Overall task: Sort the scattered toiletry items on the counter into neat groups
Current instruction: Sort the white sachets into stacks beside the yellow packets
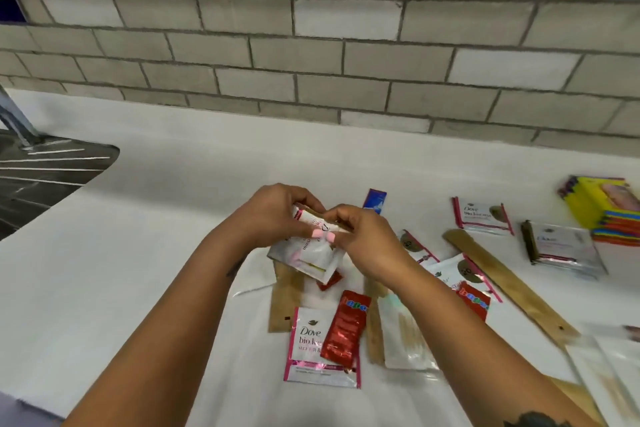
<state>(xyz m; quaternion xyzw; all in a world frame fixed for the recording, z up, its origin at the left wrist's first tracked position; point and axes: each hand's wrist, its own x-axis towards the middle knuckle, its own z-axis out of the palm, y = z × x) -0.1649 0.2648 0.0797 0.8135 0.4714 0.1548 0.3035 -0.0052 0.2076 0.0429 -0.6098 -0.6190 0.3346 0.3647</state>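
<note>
Both your left hand (277, 213) and right hand (360, 236) pinch sachets (311, 253) mid-gathering; next, lay them on the far-right pile (483, 217).

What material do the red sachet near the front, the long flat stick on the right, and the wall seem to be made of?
Red sachet: probably glossy plastic or foil film, since it shines and wrinkles.
Long flat stick: looks like pale, unpainted wood with a matte, grainy face; the blur leaves it open.
Wall: grey-white rectangular tiles with darker grout lines, probably glazed ceramic, as some faces reflect light.
</note>
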